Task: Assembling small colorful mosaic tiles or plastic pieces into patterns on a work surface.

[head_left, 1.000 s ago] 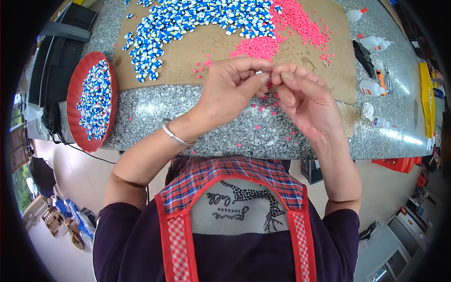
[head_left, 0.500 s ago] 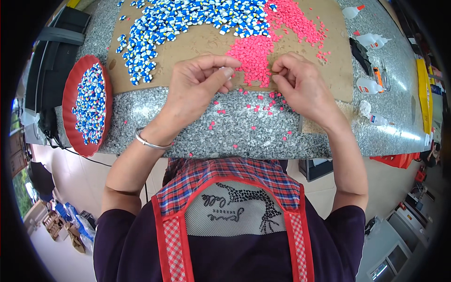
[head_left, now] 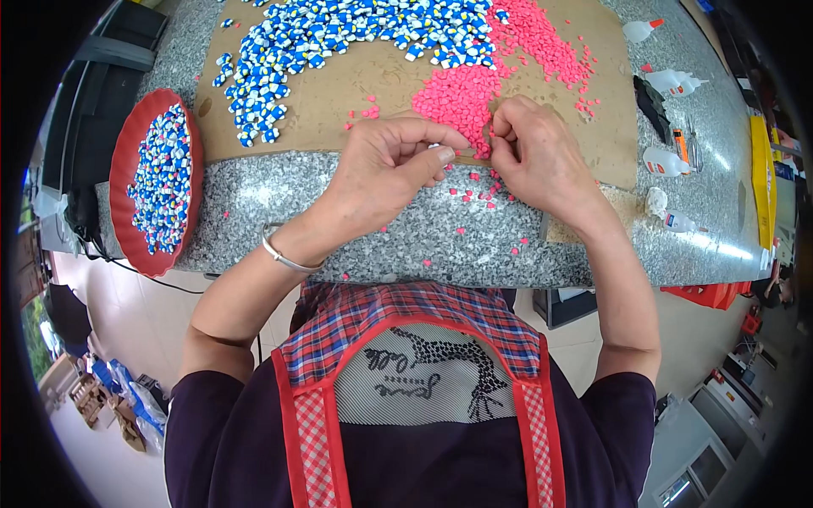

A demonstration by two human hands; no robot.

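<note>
Speckled stone table with cardboard sheet; left hand pinching a small white piece, right hand fingers closed at the pink pieces.

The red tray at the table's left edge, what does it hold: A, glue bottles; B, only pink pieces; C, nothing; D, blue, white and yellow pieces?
D: the red tray is filled with small blue, white and yellow pieces, like those spread on the cardboard sheet.

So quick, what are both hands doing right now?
Left hand: fingers pinched shut on a small white piece.
Right hand: fingers curled at the pink pieces; what it holds cannot be told.
</note>
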